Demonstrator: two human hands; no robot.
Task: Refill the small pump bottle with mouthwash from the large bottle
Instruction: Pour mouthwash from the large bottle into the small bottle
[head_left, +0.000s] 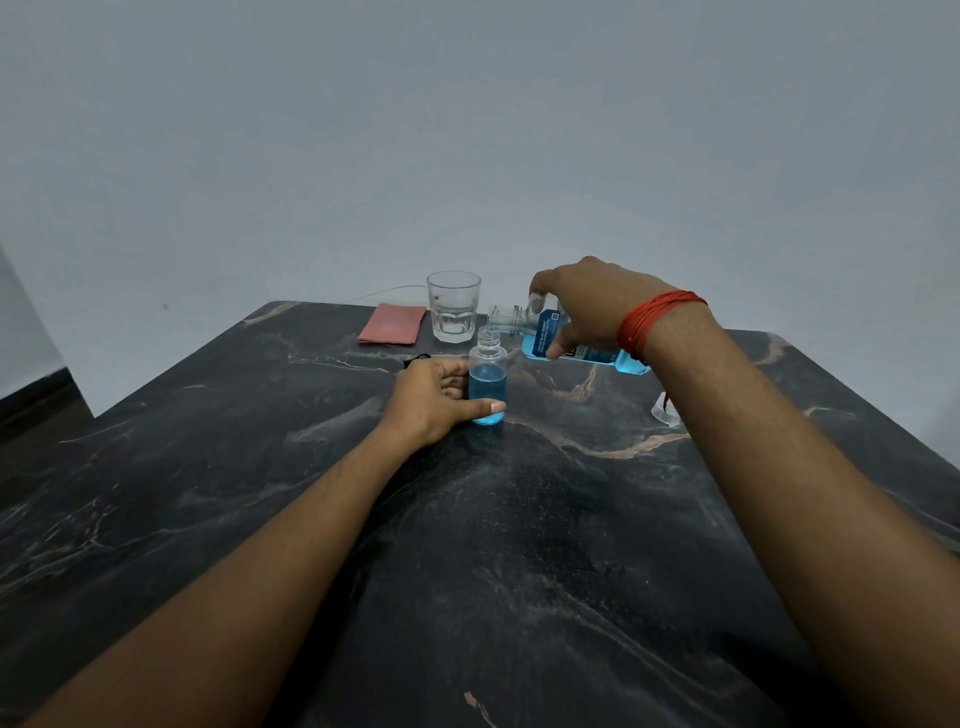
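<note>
From the head view, the small pump bottle (488, 387) stands upright on the dark marbled table (519, 545), near the middle of its far half, its neck open with no pump on it. Our left grip (434, 397) wraps its lower body, thumb across the front, which we judge is to keep so light a bottle from tipping or sliding under the pour. Blue mouthwash fills it roughly halfway.

Our right grip (592, 306) is closed over the large bottle (545, 332) from above, tipping it almost level so that its open mouth hangs just above the small neck. We cannot make out a clear stream. The remaining liquid pools along the lower side, so the tilt has to be this flat for any to reach the mouth.

A clear glass (453, 306) and a folded pink cloth (392, 323) sit just behind. They look handy for spills, though that is our guess. A small clear piece (666, 410) lies beside the right forearm.
</note>
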